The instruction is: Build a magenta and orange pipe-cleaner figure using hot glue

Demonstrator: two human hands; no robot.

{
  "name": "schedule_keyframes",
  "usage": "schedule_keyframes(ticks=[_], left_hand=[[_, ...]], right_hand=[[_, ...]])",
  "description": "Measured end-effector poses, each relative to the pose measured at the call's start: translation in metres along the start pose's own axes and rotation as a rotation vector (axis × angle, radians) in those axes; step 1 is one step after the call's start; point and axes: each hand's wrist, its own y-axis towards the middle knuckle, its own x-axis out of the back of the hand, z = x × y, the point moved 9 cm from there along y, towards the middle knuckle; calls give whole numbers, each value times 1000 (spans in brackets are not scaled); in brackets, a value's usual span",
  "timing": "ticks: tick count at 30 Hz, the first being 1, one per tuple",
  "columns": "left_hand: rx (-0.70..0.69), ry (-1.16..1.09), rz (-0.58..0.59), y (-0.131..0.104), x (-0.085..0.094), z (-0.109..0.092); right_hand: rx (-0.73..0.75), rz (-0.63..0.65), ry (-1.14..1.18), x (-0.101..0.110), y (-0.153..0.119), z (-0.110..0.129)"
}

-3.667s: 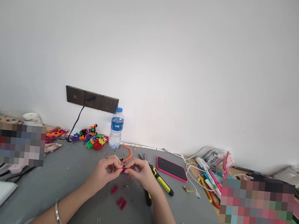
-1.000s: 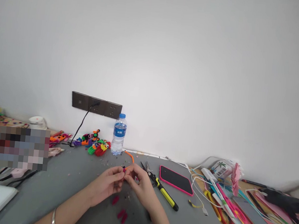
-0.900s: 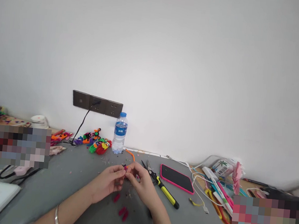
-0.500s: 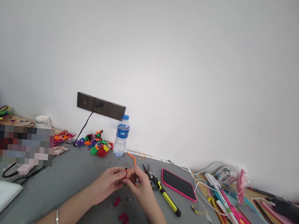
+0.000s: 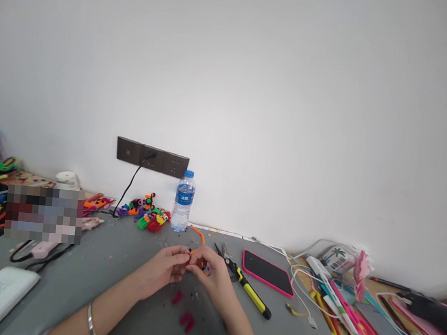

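My left hand (image 5: 166,266) is closed in a pinch over the desk, thumb and forefinger on a small magenta fuzzy piece (image 5: 189,257). Against its fingertips, my right hand (image 5: 213,273) pinches too, but its fingers hide most of what they grip. Bits of orange and black show between the fingers. Just behind the hands, an orange pipe cleaner (image 5: 198,233) curves toward the wall; whether it joins the held piece I cannot tell. Several short magenta pieces (image 5: 187,320) lie below the hands. Yellow-and-black pliers (image 5: 250,292) rest to the right, jaws apart.
A water bottle (image 5: 183,203) stands by the wall, beside colourful pipe-cleaner figures (image 5: 155,220). A pink-edged phone (image 5: 268,273) lies to the right, near white cables (image 5: 303,280) and a cluttered pile with scissors (image 5: 360,325). At left is a white power bank (image 5: 0,293).
The view has shifted slightly. Both hands stay together at the same spot, with only small finger movements; the right fingers are bent a little differently around the work.
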Motion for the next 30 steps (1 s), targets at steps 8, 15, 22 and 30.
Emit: schedule_keyframes(ticks=[8,15,22,30], left_hand=[[-22,0,9,0,-5,-2],[-17,-52,-5,0,-3,4],[-39,-157,-98,6,15,3],[-46,-86,-49,4,10,-1]], right_hand=[[7,48,-8,1,-1,4],[-7,77,31,0,-1,5],[-38,-25,18,-8,1,-14],[-27,-21,-7,-6,1,-15]])
